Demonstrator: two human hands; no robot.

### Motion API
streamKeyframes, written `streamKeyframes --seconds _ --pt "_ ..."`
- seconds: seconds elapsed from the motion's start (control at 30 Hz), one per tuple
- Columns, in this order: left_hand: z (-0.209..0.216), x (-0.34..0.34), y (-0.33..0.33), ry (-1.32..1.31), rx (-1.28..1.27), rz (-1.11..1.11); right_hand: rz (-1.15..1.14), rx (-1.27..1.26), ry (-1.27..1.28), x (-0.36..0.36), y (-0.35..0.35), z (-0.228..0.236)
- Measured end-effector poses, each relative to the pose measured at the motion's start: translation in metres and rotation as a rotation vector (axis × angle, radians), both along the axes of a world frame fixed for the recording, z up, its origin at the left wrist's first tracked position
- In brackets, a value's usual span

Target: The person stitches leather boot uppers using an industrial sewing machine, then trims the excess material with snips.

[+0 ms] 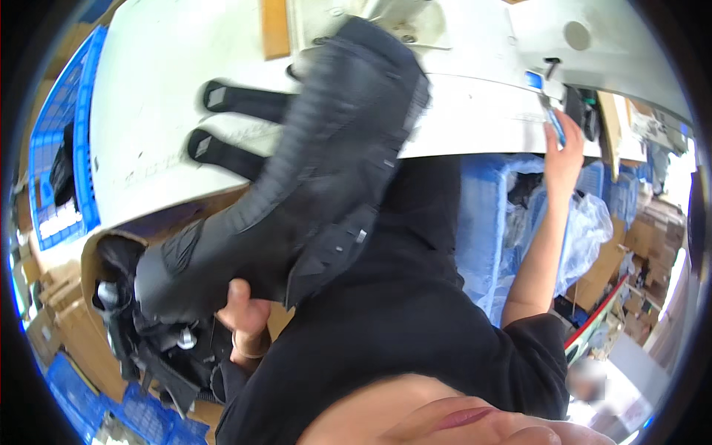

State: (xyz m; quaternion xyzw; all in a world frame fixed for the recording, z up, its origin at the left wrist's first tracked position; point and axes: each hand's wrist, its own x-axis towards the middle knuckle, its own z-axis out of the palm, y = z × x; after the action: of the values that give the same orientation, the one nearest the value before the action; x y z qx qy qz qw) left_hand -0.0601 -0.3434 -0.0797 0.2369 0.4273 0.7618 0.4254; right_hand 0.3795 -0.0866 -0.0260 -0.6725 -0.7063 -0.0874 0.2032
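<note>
A tall black boot upper (319,141), or a similar boot-shaped piece, lies slanted across my lap and over the table's front edge. It has a ribbed panel and small buckles, and two black straps (230,152) with pale tips stick out to its left. My left hand (246,308) grips its lower edge, thumb on top and fingers hidden underneath. At the right end of the table my right hand (565,144) closes round a slim blue-handled tool (556,127), perhaps thread snips. Its tip is too small to make out.
The white worktable (163,96) carries a machine base plate (460,22) at the far side. A blue crate (93,133) stands left. Below it, a box (93,256) holds black pieces (159,348). Blue bins (482,230) with clear plastic sit under the table's right side.
</note>
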Motion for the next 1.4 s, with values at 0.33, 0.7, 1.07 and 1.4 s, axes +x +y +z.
streamKeyframes --seconds 0.33,0.7,1.07,1.4 --pt "0.012 0.081 0.080 -0.350 -0.174 -0.476 0.025 0.037 -0.329 0.052 0.042 -0.037" --pt "0.018 0.090 0.089 -0.391 -0.223 -0.520 -0.052 -0.036 0.854 -0.007 -0.031 0.002" --pt "0.022 0.094 0.081 -0.307 -0.101 -0.590 0.829 -0.658 0.832 -0.143 -0.077 0.038" --pt "0.046 0.105 0.090 -0.091 -0.370 -0.519 0.620 -0.466 0.607 -0.138 -0.069 0.035"
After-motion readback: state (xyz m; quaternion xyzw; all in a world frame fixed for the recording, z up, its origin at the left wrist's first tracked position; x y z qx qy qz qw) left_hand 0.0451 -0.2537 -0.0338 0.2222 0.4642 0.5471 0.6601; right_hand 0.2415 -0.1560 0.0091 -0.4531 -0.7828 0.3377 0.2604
